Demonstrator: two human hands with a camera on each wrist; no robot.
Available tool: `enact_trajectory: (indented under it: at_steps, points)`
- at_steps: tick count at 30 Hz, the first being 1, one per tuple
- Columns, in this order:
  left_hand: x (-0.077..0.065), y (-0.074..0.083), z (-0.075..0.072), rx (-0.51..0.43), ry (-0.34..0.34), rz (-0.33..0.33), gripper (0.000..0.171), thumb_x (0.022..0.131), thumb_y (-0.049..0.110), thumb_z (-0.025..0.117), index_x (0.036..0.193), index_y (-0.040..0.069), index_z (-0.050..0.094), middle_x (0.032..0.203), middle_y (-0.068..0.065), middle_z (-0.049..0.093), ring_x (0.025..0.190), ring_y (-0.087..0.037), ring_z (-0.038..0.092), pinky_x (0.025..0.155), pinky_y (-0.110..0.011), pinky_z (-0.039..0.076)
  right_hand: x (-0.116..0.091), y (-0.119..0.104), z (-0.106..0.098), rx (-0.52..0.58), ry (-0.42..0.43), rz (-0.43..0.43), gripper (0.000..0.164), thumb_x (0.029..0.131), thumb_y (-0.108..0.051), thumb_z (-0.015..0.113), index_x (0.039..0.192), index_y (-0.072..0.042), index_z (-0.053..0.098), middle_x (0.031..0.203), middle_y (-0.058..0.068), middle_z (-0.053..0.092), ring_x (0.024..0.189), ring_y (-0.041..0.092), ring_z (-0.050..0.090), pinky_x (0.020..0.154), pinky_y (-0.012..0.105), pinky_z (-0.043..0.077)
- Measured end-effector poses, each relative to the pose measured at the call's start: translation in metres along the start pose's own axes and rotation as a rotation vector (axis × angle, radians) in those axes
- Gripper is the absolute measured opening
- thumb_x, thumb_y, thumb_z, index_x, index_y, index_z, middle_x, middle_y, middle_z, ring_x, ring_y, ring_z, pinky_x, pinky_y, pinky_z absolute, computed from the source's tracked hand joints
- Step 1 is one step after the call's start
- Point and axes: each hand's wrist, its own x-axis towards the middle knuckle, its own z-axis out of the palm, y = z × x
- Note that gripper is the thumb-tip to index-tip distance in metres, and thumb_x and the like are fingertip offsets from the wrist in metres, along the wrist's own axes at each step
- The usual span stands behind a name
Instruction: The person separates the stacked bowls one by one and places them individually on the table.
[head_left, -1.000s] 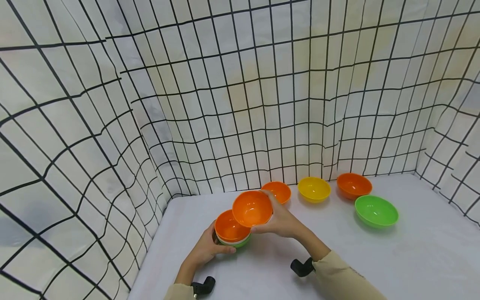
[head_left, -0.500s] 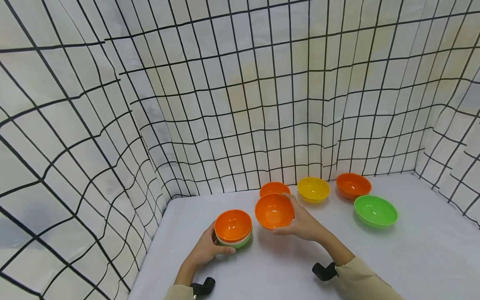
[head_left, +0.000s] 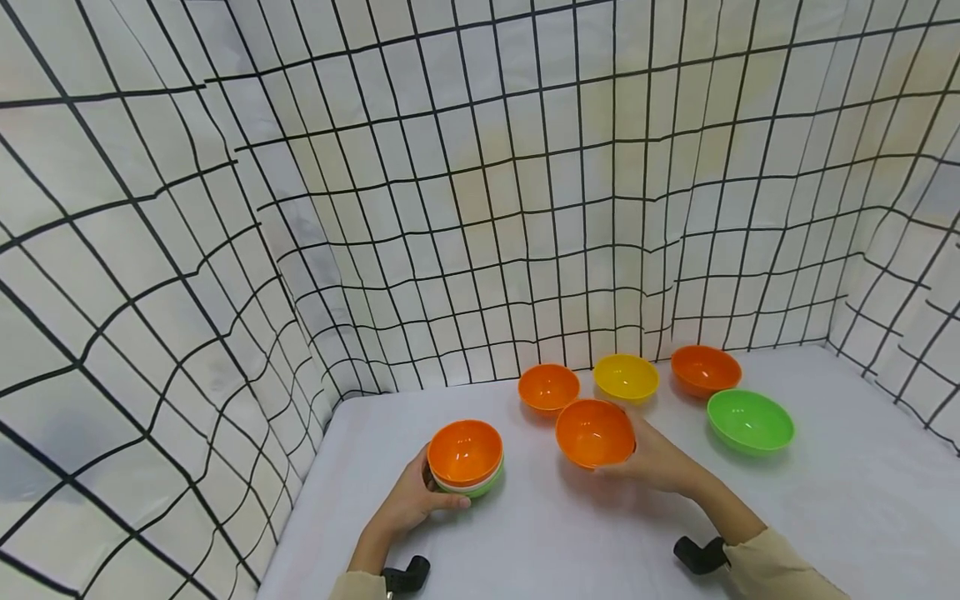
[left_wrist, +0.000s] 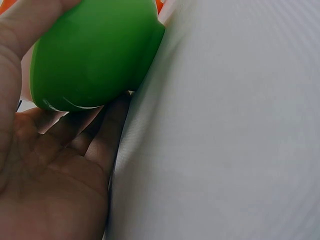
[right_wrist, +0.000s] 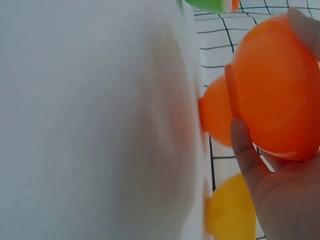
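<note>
My left hand [head_left: 411, 497] grips a small stack of nested bowls at the left of the table in the head view. The stack's top is an orange bowl [head_left: 465, 452], over a white rim and a green bowl [left_wrist: 95, 55] at the bottom. In my right hand [head_left: 663, 458] is a second orange bowl [head_left: 595, 432], held at its right side with thumb and fingers. The right wrist view shows this bowl's base slightly off the table, its opening facing up. The white bowl between is mostly hidden.
Behind the held bowl stand another orange bowl [head_left: 548, 388] and a yellow bowl [head_left: 626, 377]. Farther right are a darker orange bowl [head_left: 705, 371] and a light green bowl [head_left: 750, 422]. Grid-patterned white cloth walls [head_left: 480, 192] enclose the white table [head_left: 525, 550].
My right hand has carried the orange bowl rightward and down, away from the stack. My left hand stays at the stack, whose top orange bowl now shows fully.
</note>
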Motion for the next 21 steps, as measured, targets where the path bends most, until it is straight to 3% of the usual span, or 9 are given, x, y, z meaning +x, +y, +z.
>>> enact_trajectory:
  at_steps: [5, 11, 21]
  points:
    - [0.000, 0.000, -0.001, 0.000, 0.000, 0.001, 0.104, 0.070, 0.016, 0.095, 0.156, 0.024, 0.037, 0.158, 0.002, 0.048, 0.152, -0.027, 0.038, 0.130, -0.056, 0.020, -0.006, 0.011, -0.014, -0.042, -0.008, 0.011, 0.114, 0.076, -0.045, 0.089, 0.160, -0.016, 0.017, 0.158, 0.012, 0.041, 0.142, 0.035, 0.044, 0.116, 0.062, 0.043]
    - [-0.001, 0.000, -0.002, -0.007, -0.001, -0.009, 0.105, 0.070, 0.015, 0.095, 0.156, 0.023, 0.036, 0.159, 0.001, 0.047, 0.153, -0.028, 0.037, 0.130, -0.055, 0.021, -0.011, 0.021, -0.027, -0.105, -0.029, 0.101, 0.125, 0.077, -0.049, 0.086, 0.162, -0.007, 0.005, 0.164, 0.022, 0.028, 0.146, 0.043, 0.036, 0.117, 0.069, 0.036]
    - [-0.001, 0.002, 0.000, -0.010, -0.001, -0.017, 0.106, 0.070, 0.015, 0.095, 0.157, 0.022, 0.036, 0.159, 0.000, 0.046, 0.153, -0.028, 0.035, 0.130, -0.054, 0.020, -0.015, 0.031, -0.046, -0.180, -0.036, 0.098, 0.117, 0.079, -0.048, 0.085, 0.159, -0.006, 0.011, 0.162, 0.024, 0.032, 0.143, 0.044, 0.039, 0.112, 0.069, 0.042]
